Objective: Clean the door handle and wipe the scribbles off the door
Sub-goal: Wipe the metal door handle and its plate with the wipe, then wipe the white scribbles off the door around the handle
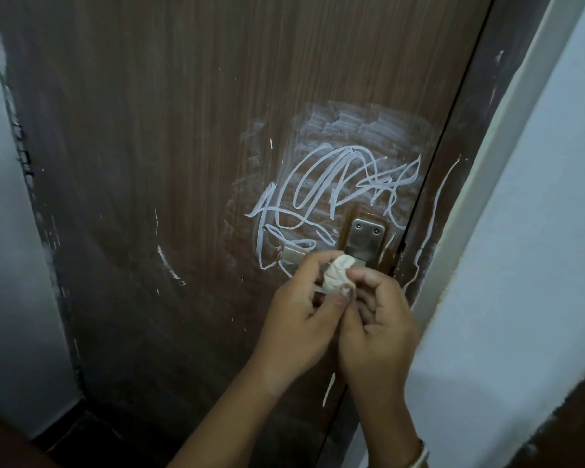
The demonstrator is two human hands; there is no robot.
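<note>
The door handle (365,243) is shiny metal, low on the right side of the brown door (132,163). Its flat plate has two screws at the top, and its lever sticks out toward 9 o'clock. White scribbles (331,197) loop all over the wood at 11 and 12 o'clock from the handle, and some lines cross the lever. Around them is a pale, smeary patch (352,130). Just below the handle, at 6 o'clock, is a small crumpled white wad (338,273), maybe tissue. Both hands pinch it together. The left hand (298,319) grips it from the 8 o'clock side with curled fingers. The right hand (379,322) grips it from the 4 o'clock side, thumb on top. The right wrist wears a band (419,457). More white streaks run down the dark door frame (466,136) at 3 o'clock. Past that is a pale wall (537,265)
</note>
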